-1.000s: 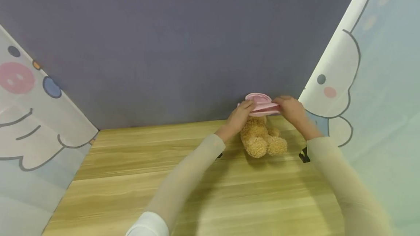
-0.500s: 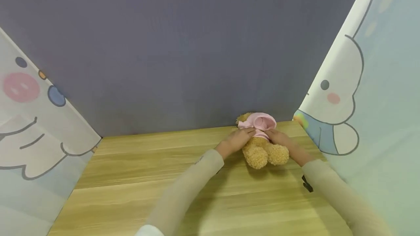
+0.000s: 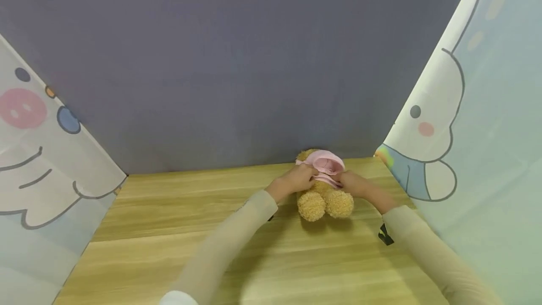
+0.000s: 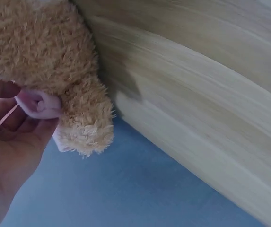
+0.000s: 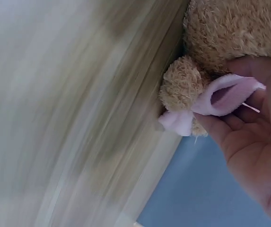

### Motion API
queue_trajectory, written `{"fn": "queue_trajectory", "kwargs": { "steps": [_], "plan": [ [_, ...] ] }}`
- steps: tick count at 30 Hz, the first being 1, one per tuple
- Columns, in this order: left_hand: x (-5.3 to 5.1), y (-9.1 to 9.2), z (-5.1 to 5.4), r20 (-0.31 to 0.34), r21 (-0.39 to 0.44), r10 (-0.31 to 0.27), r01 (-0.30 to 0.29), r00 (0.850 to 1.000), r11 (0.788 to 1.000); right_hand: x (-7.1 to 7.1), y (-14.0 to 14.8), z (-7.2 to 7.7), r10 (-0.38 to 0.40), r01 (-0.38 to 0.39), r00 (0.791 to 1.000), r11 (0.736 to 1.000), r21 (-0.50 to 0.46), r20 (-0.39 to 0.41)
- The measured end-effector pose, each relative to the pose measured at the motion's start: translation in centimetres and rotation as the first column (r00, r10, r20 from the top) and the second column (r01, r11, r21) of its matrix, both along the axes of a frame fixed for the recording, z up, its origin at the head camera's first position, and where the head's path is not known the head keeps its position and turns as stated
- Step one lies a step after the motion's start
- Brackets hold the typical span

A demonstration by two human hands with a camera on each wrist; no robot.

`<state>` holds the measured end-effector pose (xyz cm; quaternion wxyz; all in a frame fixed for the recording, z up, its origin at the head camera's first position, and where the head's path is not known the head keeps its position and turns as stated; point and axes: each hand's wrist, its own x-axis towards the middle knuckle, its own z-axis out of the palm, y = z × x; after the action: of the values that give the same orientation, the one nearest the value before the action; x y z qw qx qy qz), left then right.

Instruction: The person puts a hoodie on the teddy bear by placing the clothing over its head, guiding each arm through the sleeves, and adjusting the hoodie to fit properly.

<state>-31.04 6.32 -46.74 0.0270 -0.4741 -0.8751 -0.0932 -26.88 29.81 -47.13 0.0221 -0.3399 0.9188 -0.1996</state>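
A fluffy tan teddy bear (image 3: 312, 206) lies on the wooden table near its far edge, legs toward me. Pink hooded clothing (image 3: 327, 160) covers its upper body, and part of the tan head shows at the far left. My left hand (image 3: 298, 178) pinches the clothing's lower edge at the bear's left side in the head view. In the left wrist view, the pink hem (image 4: 43, 105) is between thumb and fingers beside a stubby arm (image 4: 88, 116). On the other side my right hand (image 3: 354, 185) grips the hem; the right wrist view shows a pink opening (image 5: 225, 97) there.
The wooden table (image 3: 169, 211) ends at a dark grey panel (image 3: 237, 84) behind the bear. Cartoon-printed curtains stand at the left (image 3: 38, 164) and right (image 3: 487, 164). A black strap piece (image 3: 385, 235) hangs by the right sleeve.
The pink clothing, held up over the bear's top a second ago, has come down onto its body. Both hands have lowered toward me, and the bear has shifted slightly left.
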Motion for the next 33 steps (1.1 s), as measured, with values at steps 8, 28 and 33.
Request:
{"fn": "queue_trajectory", "kwargs": {
  "steps": [8,28,33],
  "plan": [
    [1.3,-4.0,-0.5,-0.014,0.05,-0.044,0.045,0.999,0.998,0.9,-3.4,0.3,0.083,-0.083,0.996,0.996,0.027,0.019],
    [5.1,-15.8,-1.7,0.139,0.254,0.091,-0.124,0.986,0.959,2.4,-12.4,-0.6,0.082,-0.08,0.993,0.996,-0.025,0.09],
    [6.1,-17.1,-1.8,0.12,0.283,0.095,-0.126,0.988,0.951,2.3,-13.3,-0.5,0.169,-0.17,0.983,0.985,0.016,0.073]
  ]
}}
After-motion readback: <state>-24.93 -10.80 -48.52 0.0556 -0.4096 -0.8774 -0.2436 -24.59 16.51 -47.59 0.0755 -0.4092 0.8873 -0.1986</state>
